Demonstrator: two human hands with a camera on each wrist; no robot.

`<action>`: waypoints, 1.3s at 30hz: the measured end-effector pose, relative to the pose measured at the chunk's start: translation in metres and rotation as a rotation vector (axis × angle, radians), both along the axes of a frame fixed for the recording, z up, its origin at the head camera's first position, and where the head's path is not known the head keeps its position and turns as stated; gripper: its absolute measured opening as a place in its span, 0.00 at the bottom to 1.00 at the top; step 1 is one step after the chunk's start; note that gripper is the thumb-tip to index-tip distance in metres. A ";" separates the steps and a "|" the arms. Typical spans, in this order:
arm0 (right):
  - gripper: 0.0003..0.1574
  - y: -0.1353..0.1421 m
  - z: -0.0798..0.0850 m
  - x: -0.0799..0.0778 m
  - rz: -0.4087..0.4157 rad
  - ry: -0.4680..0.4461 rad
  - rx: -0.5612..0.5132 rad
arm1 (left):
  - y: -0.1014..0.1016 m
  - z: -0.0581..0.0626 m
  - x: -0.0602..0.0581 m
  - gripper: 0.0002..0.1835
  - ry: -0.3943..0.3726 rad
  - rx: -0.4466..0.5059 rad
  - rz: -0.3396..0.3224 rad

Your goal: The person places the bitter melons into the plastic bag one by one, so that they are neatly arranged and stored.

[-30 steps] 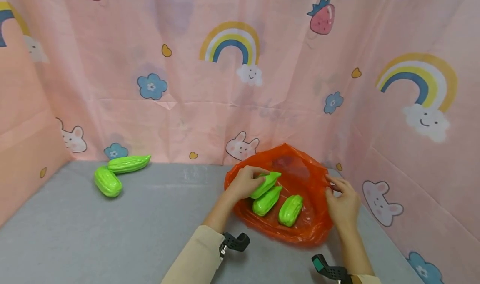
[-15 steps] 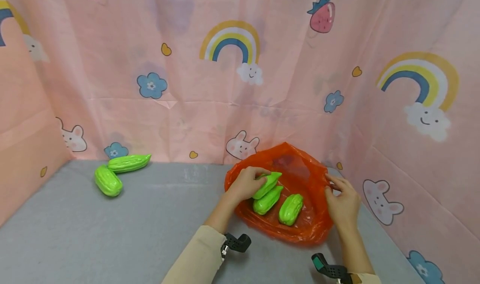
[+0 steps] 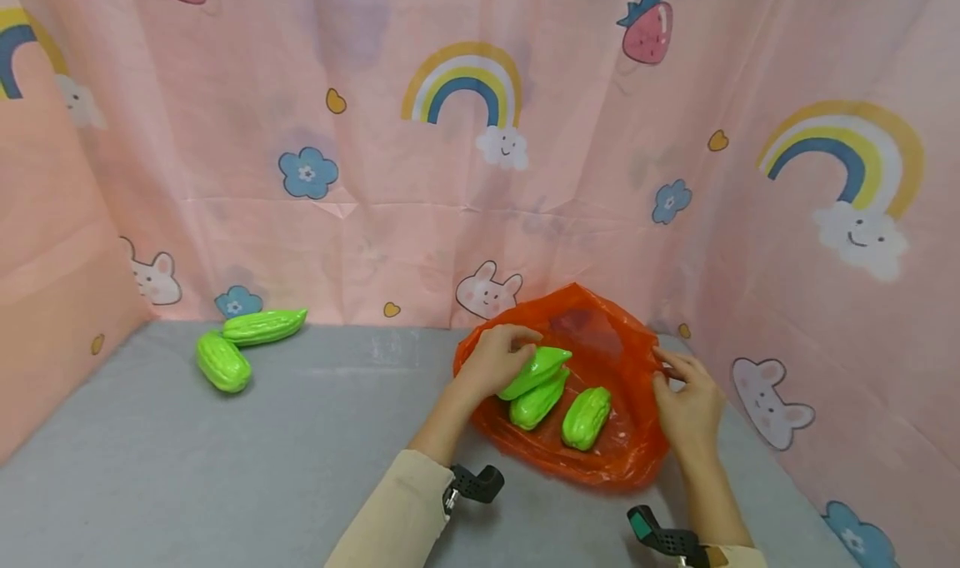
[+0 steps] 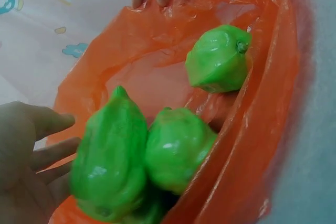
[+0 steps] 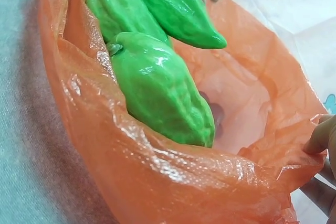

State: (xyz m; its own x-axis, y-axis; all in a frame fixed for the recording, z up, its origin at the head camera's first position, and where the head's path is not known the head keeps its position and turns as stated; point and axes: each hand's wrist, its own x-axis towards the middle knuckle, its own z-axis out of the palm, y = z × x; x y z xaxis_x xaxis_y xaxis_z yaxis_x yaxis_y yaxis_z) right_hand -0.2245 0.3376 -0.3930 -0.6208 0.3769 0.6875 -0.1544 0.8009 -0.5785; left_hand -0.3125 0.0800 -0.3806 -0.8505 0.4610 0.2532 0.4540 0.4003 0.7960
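An orange-red plastic bag [image 3: 630, 443] lies spread with its mouth up. Inside it, three bright green bitter melons show in the head view: an upper bitter melon [image 3: 542, 370] resting against a lower bitter melon [image 3: 538, 403], and a separate bitter melon [image 3: 587, 419] to the right. My left hand [image 3: 497, 360] is over the bag's left side, just beside the upper melon. The left wrist view shows its fingers [image 4: 55, 153] extended and loose, not wrapped round the melon. My right hand [image 3: 690, 406] pinches the bag's right rim between thumb and fingers.
Two more bitter melons lie on the grey table [image 3: 337, 443] at the back left: a pointed bitter melon [image 3: 264, 327] and a stubbier bitter melon [image 3: 223, 362]. A pink patterned curtain [image 3: 360, 243] rises along the table's back and sides.
My left hand's fingers have let go of the upper bitter melon, which now lies more exposed on the lower one. The right hand stays on the bag's rim.
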 end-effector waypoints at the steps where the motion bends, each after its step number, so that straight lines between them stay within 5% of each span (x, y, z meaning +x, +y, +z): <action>1: 0.19 0.000 0.000 0.000 0.006 0.010 0.002 | -0.001 0.002 0.000 0.16 0.001 0.004 0.004; 13: 0.18 -0.004 0.001 -0.002 0.013 0.006 0.003 | -0.032 0.019 0.004 0.16 0.020 -0.085 0.045; 27: 0.18 -0.003 0.000 -0.002 -0.008 -0.045 -0.013 | -0.096 0.028 0.018 0.16 0.078 -0.114 0.149; 39: 0.19 -0.005 -0.002 -0.002 -0.008 -0.052 -0.012 | -0.156 0.022 0.030 0.16 0.123 -0.189 0.284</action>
State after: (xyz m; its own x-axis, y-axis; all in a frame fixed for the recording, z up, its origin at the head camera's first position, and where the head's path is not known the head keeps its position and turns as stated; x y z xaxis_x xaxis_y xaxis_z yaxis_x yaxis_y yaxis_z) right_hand -0.2262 0.3330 -0.3949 -0.6527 0.3894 0.6499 -0.1178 0.7952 -0.5948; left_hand -0.2823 -0.0757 -0.3586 -0.9197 0.2591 0.2950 0.3916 0.6591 0.6421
